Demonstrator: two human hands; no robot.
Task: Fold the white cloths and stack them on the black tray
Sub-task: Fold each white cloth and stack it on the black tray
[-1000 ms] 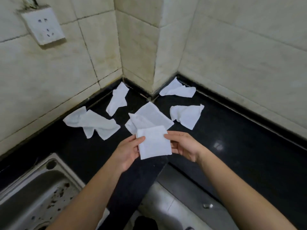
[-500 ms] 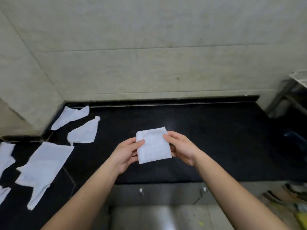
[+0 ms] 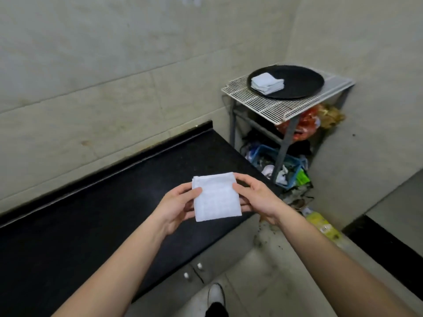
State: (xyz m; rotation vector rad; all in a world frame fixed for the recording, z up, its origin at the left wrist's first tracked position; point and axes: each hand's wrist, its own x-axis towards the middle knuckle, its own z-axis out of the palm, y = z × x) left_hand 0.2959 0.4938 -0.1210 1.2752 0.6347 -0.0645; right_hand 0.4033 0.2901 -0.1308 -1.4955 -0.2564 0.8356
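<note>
A folded white cloth (image 3: 216,197), a neat square, is held in front of me above the right end of the black counter (image 3: 91,213). My left hand (image 3: 177,205) pinches its left edge, thumb on top. My right hand (image 3: 256,196) pinches its right edge the same way. Far to the upper right, the round black tray (image 3: 304,82) rests on a white wire rack (image 3: 281,106). A small stack of folded white cloths (image 3: 267,83) lies on the tray's left part.
The rack stands on grey metal legs in the corner, with a blue basket (image 3: 274,161) and clutter under it. A yellow bottle (image 3: 322,226) lies on the dirty floor. My shoe (image 3: 216,294) shows at the bottom. Tiled walls close in behind.
My view has swung right, from the counter corner with the loose cloths to the rack and tray. Both hands keep the same hold on the folded cloth.
</note>
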